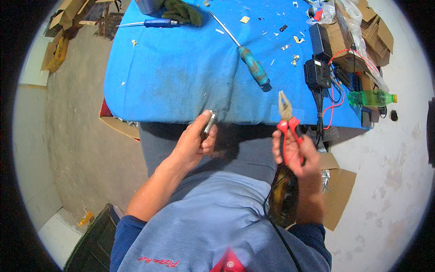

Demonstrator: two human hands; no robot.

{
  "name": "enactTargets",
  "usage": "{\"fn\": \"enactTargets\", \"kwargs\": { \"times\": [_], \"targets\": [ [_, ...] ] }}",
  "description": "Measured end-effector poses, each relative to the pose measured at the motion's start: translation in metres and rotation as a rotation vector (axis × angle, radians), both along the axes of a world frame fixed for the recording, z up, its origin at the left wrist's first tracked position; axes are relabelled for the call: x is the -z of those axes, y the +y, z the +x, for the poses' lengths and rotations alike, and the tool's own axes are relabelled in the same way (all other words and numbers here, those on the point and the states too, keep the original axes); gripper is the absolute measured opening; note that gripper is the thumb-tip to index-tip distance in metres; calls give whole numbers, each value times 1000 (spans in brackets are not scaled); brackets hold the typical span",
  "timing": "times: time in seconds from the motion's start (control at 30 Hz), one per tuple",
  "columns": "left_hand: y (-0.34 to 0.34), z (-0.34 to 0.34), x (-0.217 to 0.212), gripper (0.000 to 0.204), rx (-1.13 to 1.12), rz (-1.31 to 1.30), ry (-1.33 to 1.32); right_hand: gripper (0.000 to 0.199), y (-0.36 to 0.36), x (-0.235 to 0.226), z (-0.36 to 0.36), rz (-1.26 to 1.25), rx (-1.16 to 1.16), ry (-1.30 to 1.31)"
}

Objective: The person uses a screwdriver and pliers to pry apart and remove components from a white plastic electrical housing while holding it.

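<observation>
By the near edge of the table, the left hand pinched a small metal piece slanting away rightward; the right hand gripped combination pliers, nose pointing away and slightly left. A cardboard box held silvery pieces.

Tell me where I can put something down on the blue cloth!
The biggest bare patch is the left of the cloth, between the left hand and the blue-handled screwdriver, with only tiny scraps. A smaller one lies between the teal-handled screwdriver and the black adapter. It's crowded along the right edge, with cables, a green bottle and cardboard boxes.
</observation>
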State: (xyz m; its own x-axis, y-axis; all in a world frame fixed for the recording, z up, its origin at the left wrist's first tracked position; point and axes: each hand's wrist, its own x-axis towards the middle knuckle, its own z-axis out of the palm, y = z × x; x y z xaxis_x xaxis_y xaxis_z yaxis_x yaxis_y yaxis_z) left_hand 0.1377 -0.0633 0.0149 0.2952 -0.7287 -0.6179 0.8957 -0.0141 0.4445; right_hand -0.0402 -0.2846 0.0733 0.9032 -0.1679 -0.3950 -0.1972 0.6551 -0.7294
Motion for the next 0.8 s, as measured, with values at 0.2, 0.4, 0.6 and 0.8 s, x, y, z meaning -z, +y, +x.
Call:
{"fn": "enactTargets", "kwargs": {
  "times": [0.2, 0.4, 0.6, 0.8],
  "targets": [
    [0, -1, 0, 46, 11, 26, -55, 59, 35, -5, 16, -100, -385, 170],
    [-1, 0, -1, 47, 34, 31, -107, 50, 23, -5, 43, -60, -662, 199],
    [-2, -2, 4, 53, 28, 82, -194, 56, 28, -18, 56, 15, -706, 343],
    [-3, -4, 9, 56, 22, 75, -248, 56, 27, -15, 60, 51, -710, 382]
  ]
}}
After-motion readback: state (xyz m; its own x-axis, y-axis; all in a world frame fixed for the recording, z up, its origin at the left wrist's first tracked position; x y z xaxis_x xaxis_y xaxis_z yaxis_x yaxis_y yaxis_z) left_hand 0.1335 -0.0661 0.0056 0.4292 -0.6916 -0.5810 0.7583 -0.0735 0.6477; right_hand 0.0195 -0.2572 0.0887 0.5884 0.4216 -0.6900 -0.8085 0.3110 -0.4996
